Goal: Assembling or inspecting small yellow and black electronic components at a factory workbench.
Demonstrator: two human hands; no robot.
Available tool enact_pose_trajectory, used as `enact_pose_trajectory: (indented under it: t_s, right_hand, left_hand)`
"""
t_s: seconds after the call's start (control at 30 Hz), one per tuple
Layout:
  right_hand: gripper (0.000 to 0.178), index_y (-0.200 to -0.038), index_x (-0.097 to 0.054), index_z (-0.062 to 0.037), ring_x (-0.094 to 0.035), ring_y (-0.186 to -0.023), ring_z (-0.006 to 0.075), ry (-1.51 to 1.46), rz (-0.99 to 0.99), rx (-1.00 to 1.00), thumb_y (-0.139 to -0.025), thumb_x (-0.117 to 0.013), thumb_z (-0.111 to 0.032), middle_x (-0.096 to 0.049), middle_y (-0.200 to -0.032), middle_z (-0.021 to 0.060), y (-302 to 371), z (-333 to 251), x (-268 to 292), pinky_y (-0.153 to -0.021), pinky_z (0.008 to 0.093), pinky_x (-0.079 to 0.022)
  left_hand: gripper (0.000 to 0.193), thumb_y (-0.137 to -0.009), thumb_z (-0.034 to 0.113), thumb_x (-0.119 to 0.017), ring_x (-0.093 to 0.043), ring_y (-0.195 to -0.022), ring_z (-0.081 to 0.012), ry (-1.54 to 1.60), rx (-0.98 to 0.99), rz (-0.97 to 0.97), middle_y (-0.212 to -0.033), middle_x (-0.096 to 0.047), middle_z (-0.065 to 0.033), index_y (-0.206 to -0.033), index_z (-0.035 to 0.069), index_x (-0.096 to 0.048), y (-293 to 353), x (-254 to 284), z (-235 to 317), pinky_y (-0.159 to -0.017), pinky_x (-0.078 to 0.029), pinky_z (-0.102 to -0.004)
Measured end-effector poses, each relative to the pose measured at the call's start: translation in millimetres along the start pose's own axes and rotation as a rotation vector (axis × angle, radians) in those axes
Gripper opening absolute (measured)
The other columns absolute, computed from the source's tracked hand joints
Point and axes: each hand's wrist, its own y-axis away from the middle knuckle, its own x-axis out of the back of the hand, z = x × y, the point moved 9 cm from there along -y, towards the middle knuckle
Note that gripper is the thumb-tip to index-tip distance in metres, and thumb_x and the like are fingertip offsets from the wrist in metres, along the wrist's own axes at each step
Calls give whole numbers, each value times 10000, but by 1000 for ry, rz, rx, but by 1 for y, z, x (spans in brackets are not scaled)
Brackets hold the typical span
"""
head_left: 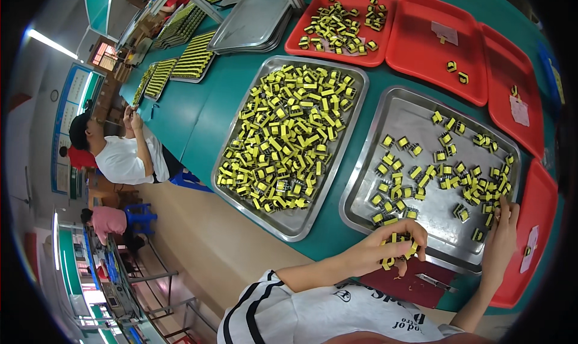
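Several small yellow-and-black transformers (388, 263) are gathered in my left hand (404, 241), its fingers curled round them above the near edge of a metal tray (433, 231). Loose transformers (445, 170) lie scattered in that tray, thickest toward its right side. There, my right hand (503, 226) reaches in over the rim, with its fingers bent and their tips among the parts. What sits between those fingertips is hidden. To the left, a second metal tray (297, 231) is heaped with the same transformers (286, 136).
Red trays stand along the back and right: one with many transformers (340, 28), others (415, 61) (503, 73) (542, 193) with few parts and paper slips. Metal tweezers (436, 282) lie by the near edge. Stacked trays (253, 19) and a seated person (123, 157) are at left.
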Motion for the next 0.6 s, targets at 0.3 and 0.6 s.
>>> enact_pose_trajectory:
  t_s: [0.3,0.6]
  right_hand:
    - [172,-1026,-510,3,-530,-911,380,-107,81,59,-885,-413,22,-482,-1012,176,-1,-11,7,-763,423,-421]
    - [268,-1004,-570,-22,-586,-939,345,-182,-15,13,-740,-561,-69,-560,-1038,169,2,4,-19,-700,436,-529]
  left_hand:
    - [219,-878,226,-656,-541,-710,-151,-517,-647,179,-860,-516,-80,-913,36,-552,47,23,102,-613,-444,-260]
    - [149,-899,65,-540,-532,-940,-199,-2115,-407,516,-987,-566,-124,-1017,-26,-547,46,88,328,-869,-416,-312]
